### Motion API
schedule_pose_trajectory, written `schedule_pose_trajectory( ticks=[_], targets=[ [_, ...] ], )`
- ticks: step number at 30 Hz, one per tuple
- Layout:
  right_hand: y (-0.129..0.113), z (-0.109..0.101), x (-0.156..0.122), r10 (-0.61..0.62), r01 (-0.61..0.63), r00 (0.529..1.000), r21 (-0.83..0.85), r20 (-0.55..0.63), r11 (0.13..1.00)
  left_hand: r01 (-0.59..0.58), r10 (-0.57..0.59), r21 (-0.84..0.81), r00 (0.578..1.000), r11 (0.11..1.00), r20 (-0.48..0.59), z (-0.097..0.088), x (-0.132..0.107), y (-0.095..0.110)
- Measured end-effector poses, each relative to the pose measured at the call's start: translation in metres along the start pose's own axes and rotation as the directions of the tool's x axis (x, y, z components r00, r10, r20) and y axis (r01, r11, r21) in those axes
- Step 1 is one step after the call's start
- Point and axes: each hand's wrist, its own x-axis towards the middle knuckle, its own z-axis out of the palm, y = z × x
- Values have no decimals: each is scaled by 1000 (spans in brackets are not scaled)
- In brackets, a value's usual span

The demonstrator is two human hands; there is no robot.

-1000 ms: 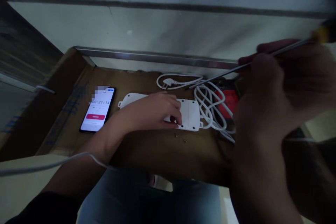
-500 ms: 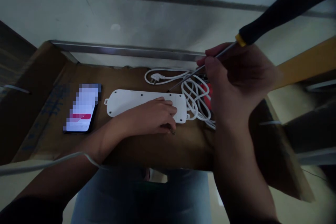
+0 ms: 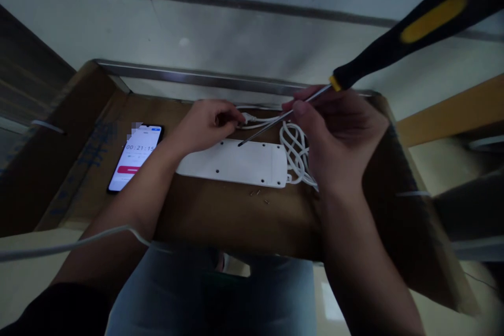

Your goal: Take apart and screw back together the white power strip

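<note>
A white power strip [image 3: 236,165] lies underside up, with dark screw holes along its edges. My right hand [image 3: 342,136] pinches the shaft of a long screwdriver [image 3: 394,44] with a black and yellow handle. The handle points up to the right, and the tip is over the strip's back edge. Beyond that edge, my left hand [image 3: 210,123] has its fingers curled together beside the white plug [image 3: 249,118]; whatever is between the fingertips cannot be made out. Three small screws [image 3: 258,192] lie on the cardboard in front of the strip.
Everything lies in a shallow cardboard box [image 3: 236,226] with raised sides. A phone [image 3: 137,155] with a timer on screen is at the left. The coiled white cord [image 3: 295,149] lies right of the strip. A white cable [image 3: 79,244] crosses near my left forearm.
My left hand has moved from the strip's front edge to behind it, near the plug, uncovering the screws. The screwdriver has shifted left and its tip with it.
</note>
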Motion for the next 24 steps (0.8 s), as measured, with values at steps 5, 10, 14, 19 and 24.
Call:
schedule_pose_trajectory(
  ticks=[5, 10, 14, 19, 24],
  targets=[
    [2, 7, -12, 73, -71, 995, -25, 71, 997, 87, -89, -106, 996, 991, -11, 2, 6, -14],
    [8, 24, -10, -48, 48, 999, -9, 7, 999, 270, -244, -395, 963, 878, 116, 11, 8, -12],
    [17, 54, -5, -61, 61, 998, -8, 12, 998, 390, -345, -410, 921, 825, 180, 10, 5, -5],
    [28, 77, -12, -113, 109, 984, -39, -139, 993, 447, -380, -409, 894, 795, 238, 2, 3, 0],
    [36, 74, -22, -178, 173, 979, -56, -101, 983, 431, -359, -375, 900, 821, 248, 3, 5, 1]
  ],
)
